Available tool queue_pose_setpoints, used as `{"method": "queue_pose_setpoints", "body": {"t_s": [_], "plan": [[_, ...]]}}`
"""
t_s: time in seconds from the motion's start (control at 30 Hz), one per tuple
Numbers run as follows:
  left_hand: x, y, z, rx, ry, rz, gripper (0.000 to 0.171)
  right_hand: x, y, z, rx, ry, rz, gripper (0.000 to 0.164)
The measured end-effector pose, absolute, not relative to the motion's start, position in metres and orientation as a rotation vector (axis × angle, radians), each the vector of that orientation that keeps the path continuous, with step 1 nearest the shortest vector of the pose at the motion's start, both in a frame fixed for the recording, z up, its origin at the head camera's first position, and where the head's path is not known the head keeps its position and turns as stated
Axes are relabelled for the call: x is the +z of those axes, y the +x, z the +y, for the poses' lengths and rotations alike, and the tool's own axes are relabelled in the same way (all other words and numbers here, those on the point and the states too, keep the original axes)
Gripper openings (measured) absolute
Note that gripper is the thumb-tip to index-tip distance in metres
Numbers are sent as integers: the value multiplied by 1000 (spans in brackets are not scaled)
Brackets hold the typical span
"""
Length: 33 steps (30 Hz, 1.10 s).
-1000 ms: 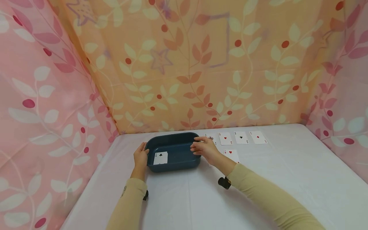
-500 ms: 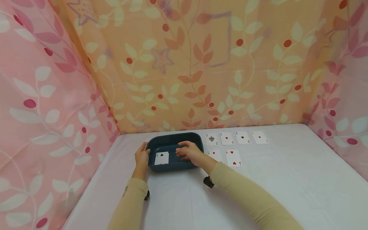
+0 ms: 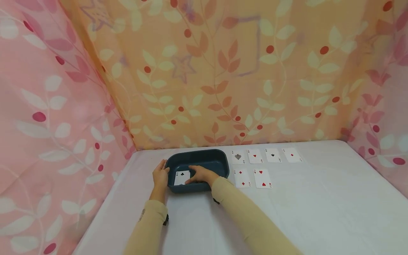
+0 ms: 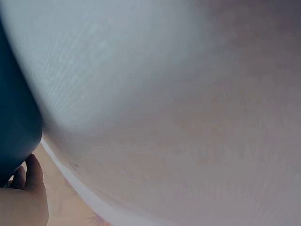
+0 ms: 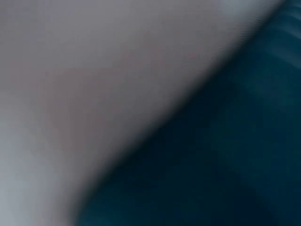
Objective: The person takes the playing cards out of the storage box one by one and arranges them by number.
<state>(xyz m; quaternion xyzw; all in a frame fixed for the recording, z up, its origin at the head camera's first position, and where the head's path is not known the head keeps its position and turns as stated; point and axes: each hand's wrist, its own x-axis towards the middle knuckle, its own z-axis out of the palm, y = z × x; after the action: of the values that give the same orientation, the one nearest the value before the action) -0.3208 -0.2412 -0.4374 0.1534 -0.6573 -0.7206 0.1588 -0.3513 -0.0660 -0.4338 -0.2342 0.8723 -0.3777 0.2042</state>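
Note:
A dark blue rectangular tub [image 3: 224, 161] stands on the white table. My left hand [image 3: 160, 175] grips its left wall, thumb at the rim and fingers outside; part of that hand [image 4: 26, 195] also shows in the left wrist view, against the tub's outer side [image 4: 16, 117]. Inside the tub at the left lies a face-up playing card [image 3: 181, 177] with a club mark. My right hand [image 3: 204, 173] reaches over the front rim to this card's right edge, thumb and fingers spread apart. Only blurred table and tub wall [image 5: 211, 155] fill the right wrist view.
Right of the tub lie face-up cards in two rows. The back row has the ace of spades [image 3: 238, 157], hearts [image 3: 255, 156], clubs [image 3: 273, 155] and diamonds [image 3: 292, 155]. In front are a two of diamonds [image 3: 242, 178] and a two of hearts [image 3: 262, 179]. Patterned curtains [image 3: 223, 88] surround the table.
My right hand has moved left from the tub's right rim to the club card inside, uncovering the ace of spades and two of diamonds. My left hand keeps its grip on the tub.

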Motion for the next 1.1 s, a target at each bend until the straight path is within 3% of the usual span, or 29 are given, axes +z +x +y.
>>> {"method": "queue_pose_setpoints", "body": {"t_s": [0.33, 0.6, 0.87, 1.1], "plan": [[-439, -319, -239, -2043, 448, -1905, 52, -442, -354, -84, -615, -622, 2707, 71], [-437, -319, -241, -2056, 437, -1885, 53, -435, -351, -80, -713, -628, 2650, 49], [-436, -320, -241, -2046, 461, -1900, 53, -438, -357, -81, -718, -715, 2606, 57], [-437, -320, -241, -2032, 462, -1914, 52, -447, -363, -82, -833, -690, 2586, 47]]}}
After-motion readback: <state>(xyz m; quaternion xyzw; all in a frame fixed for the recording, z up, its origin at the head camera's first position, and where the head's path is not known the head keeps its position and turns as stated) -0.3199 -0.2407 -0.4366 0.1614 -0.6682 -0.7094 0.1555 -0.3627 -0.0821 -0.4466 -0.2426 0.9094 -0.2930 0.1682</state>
